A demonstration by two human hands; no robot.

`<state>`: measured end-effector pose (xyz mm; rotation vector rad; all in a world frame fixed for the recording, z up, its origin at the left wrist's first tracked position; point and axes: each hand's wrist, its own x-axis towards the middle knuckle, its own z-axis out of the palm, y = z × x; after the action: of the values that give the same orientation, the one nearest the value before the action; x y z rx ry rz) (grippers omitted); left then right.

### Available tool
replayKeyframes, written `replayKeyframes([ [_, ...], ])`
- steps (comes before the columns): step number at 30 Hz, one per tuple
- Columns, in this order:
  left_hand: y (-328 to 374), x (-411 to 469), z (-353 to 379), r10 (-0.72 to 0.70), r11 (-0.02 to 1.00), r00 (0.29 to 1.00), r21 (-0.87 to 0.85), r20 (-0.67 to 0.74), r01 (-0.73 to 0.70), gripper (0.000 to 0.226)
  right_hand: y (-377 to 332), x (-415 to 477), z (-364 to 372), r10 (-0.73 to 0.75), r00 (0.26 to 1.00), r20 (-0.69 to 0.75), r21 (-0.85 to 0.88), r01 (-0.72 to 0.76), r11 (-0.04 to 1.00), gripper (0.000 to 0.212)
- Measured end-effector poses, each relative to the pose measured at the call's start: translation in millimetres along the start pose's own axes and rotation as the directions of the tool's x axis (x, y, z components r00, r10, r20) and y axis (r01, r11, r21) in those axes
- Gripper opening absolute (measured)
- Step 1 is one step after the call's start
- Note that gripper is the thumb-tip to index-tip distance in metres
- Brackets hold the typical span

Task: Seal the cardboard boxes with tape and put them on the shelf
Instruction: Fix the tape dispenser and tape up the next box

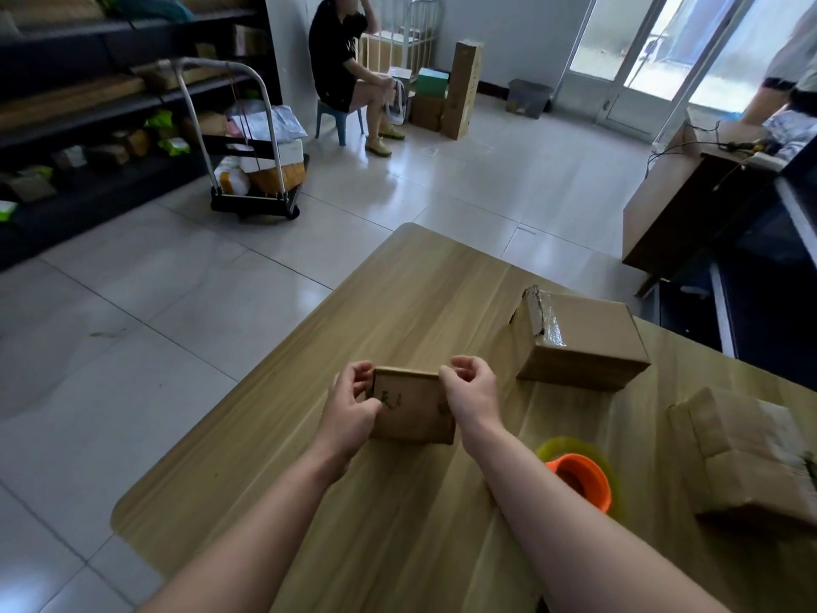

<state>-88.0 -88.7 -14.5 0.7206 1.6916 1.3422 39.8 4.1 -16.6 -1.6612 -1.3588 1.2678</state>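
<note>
A small cardboard box (413,409) sits on the wooden table (353,502) in front of me. My left hand (351,409) grips its left side, fingers curled over the far edge. Gripping the right side, my right hand (471,391) curls its fingers over the top corner. To the right lies a tape roll (581,477) with an orange core. A larger box (579,342) with clear tape along its top seam stands further right. Another box (747,457) lies at the table's right edge. The dark shelf (88,104) runs along the left wall.
A hand cart (258,170) loaded with parcels stands on the tiled floor by the shelf. A person sits on a blue stool (338,117) at the back, beside several boxes. A brown desk (689,201) and a second person stand at the right.
</note>
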Motion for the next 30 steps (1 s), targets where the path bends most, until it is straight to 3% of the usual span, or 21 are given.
replayKeyframes([
  [3, -14.6, -3.7, 0.5, 0.016, 0.995, 0.996, 0.096, -0.082, -0.008, 0.02, 13.7, -8.6, 0.2, -0.061, 0.998, -0.025, -0.161, 0.056, 0.985, 0.019],
  [9, -39.8, -12.7, 4.4, 0.023, 0.966, 0.99, 0.259, -0.141, 0.015, 0.016, 32.9, -28.0, -4.3, -0.004, 1.0, 0.022, -0.289, 0.01, 0.957, 0.022],
  [15, -71.1, -31.5, 9.0, 0.058, 0.865, 0.997, 0.502, -0.048, -0.026, 0.044, 55.1, -51.3, -5.3, -0.123, 0.988, 0.09, -0.543, 0.153, 0.825, 0.024],
  [17, -70.0, -33.4, 12.8, 0.114, 0.804, 0.992, 0.591, -0.052, -0.061, 0.051, 58.9, -54.9, -2.1, -0.201, 0.977, 0.072, -0.656, 0.199, 0.728, 0.034],
  [20, -66.3, -33.2, 20.7, 0.124, 0.598, 0.992, 0.797, 0.01, -0.083, 0.067, 64.3, -58.0, 5.6, -0.213, 0.97, 0.116, -0.766, 0.224, 0.603, 0.062],
  [22, -68.6, -33.8, 23.1, 0.063, 0.462, 0.996, 0.883, 0.059, -0.081, 0.086, 69.5, -61.6, 10.3, -0.129, 0.975, 0.178, -0.767, 0.22, 0.602, 0.083],
  [24, -74.4, -33.9, 24.4, 0.035, 0.392, 0.997, 0.917, 0.065, -0.073, 0.094, 76.7, -62.7, 13.1, -0.102, 0.974, 0.201, -0.752, 0.22, 0.622, 0.098],
  [30, -77.6, -31.5, 31.7, 0.009, 0.283, 0.997, 0.956, 0.074, -0.074, 0.093, 88.7, -56.4, 15.3, -0.105, 0.971, 0.216, -0.752, 0.234, 0.616, 0.097],
])
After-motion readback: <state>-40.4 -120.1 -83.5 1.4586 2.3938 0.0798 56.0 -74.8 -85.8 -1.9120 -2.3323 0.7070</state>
